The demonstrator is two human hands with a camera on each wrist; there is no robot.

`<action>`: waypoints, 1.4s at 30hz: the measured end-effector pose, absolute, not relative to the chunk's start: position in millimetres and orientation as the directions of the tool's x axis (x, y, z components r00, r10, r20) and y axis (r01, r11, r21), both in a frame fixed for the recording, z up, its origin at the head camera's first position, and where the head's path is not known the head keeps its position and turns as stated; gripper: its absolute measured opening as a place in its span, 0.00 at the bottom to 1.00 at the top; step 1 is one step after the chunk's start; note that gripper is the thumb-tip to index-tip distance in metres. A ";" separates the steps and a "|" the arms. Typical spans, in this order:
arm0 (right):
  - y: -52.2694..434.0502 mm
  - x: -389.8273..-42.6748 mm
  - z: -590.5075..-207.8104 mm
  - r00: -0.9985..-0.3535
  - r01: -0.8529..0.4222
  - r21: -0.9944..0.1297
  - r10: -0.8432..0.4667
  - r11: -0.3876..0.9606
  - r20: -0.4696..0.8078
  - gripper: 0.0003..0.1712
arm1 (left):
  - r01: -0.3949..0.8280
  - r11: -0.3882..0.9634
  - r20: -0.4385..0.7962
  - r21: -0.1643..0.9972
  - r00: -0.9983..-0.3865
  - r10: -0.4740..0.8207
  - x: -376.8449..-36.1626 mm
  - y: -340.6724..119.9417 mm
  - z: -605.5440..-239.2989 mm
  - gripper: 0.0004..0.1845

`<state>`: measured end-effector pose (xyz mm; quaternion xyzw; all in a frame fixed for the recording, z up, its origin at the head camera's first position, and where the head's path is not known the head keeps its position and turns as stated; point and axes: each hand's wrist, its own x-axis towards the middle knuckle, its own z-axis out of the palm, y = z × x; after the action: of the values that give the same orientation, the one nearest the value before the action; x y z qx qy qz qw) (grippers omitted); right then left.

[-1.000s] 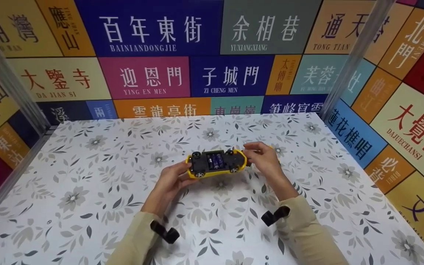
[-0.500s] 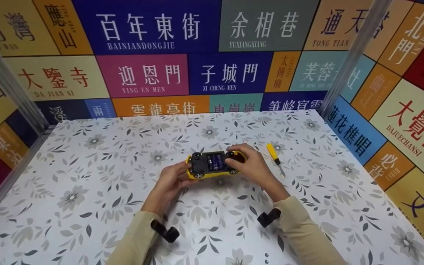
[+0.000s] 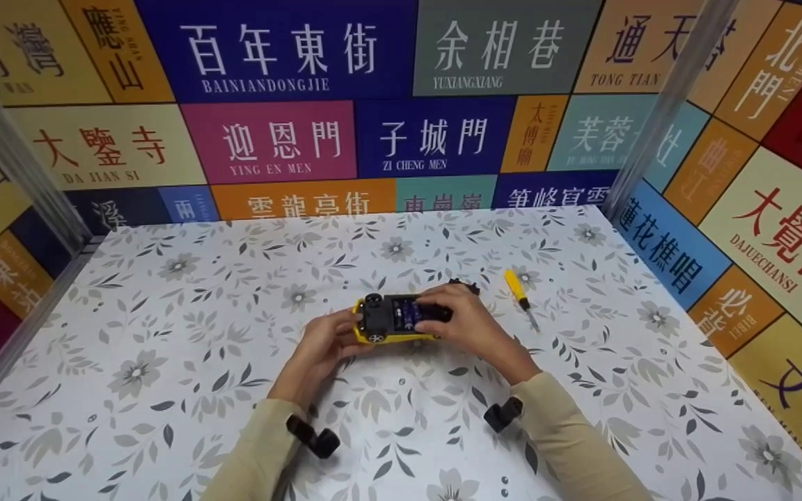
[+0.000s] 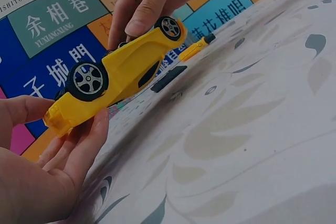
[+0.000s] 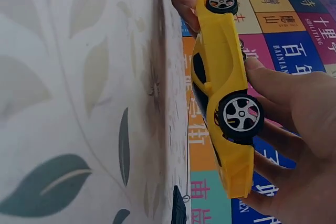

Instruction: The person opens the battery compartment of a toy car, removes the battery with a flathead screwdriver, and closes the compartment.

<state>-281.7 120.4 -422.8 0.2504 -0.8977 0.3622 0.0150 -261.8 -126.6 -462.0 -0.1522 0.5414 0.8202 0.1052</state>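
Toy car (image 3: 395, 318), yellow and turned underside up, is held just above the floral counter (image 3: 164, 362) between a person's two hands, its long axis running left to right across the head view. Its black chassis faces the camera, with batteries showing in the open compartment near the middle. The left hand (image 3: 323, 346) cups the car's left end, thumb over the top edge and fingers curled beneath the nose, as the left wrist view (image 4: 63, 145) also shows. The right hand (image 3: 467, 327) covers the car's right end, its fingers curled over the chassis and reaching toward the battery bay, while the right wrist view shows the thumb and fingers pinching the body beside a wheel (image 5: 240, 115). Both hands thus grip the car from opposite ends, the right lying closer to the open compartment, which sits directly under its fingertips.

Beyond the right hand, a small dark piece (image 3: 467, 284) lies on the counter just behind the car; what it is cannot be told for sure. Further right rests a yellow-handled screwdriver (image 3: 519, 296), near but apart from the hand, its tip pointing toward the person. Panels of coloured signs with Chinese characters (image 3: 401, 104) wall in the counter
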 end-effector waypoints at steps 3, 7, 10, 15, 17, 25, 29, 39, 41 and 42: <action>119.3 -281.4 -425.0 -0.873 -0.466 -0.618 -0.442 0.634 0.205 0.26 | -0.350 -0.387 -0.371 0.853 -0.928 0.023 -262.1 -127.1 -462.7 0.28; 118.3 -280.7 -428.9 -0.865 -0.483 -0.585 -0.458 0.651 0.205 0.25 | -0.373 -0.370 -0.385 0.851 -0.922 0.044 -262.3 -128.2 -462.8 0.28; 118.2 -279.6 -431.2 -0.861 -0.487 -0.571 -0.475 0.661 0.185 0.24 | -0.385 -0.359 -0.395 0.850 -0.917 0.050 -262.4 -128.7 -462.5 0.27; 117.8 -277.9 -434.7 -0.856 -0.486 -0.567 -0.492 0.665 0.157 0.24 | -0.387 -0.356 -0.394 0.850 -0.917 0.056 -261.8 -128.2 -462.6 0.27; 117.3 -277.3 -435.9 -0.854 -0.488 -0.570 -0.498 0.661 0.153 0.24 | -0.383 -0.354 -0.391 0.853 -0.919 0.052 -261.1 -127.8 -462.8 0.26; 116.8 -276.8 -437.1 -0.859 -0.466 -0.578 -0.500 0.671 0.113 0.22 | -0.381 -0.332 -0.385 0.863 -0.921 0.054 -261.9 -126.8 -464.2 0.26; 116.7 -277.4 -436.9 -0.855 -0.474 -0.562 -0.508 0.678 0.108 0.22 | -0.392 -0.341 -0.400 0.854 -0.915 0.050 -262.4 -127.4 -464.4 0.25; 119.8 -276.3 -434.1 -0.820 -0.509 -0.558 -0.565 0.655 0.085 0.21 | -0.409 -0.355 -0.418 0.840 -0.907 0.057 -260.8 -128.3 -465.1 0.25; 119.7 -276.3 -432.8 -0.815 -0.522 -0.551 -0.572 0.651 0.095 0.20 | -0.408 -0.357 -0.416 0.840 -0.908 0.059 -261.3 -128.1 -464.3 0.25; 119.6 -276.1 -432.2 -0.812 -0.528 -0.546 -0.575 0.650 0.099 0.20 | -0.410 -0.357 -0.418 0.839 -0.907 0.057 -261.7 -127.9 -463.9 0.25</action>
<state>-276.1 119.6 -432.2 0.3040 -0.9075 0.2870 -0.0415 -261.7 -127.9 -463.9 -0.1606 0.5481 0.8080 0.1445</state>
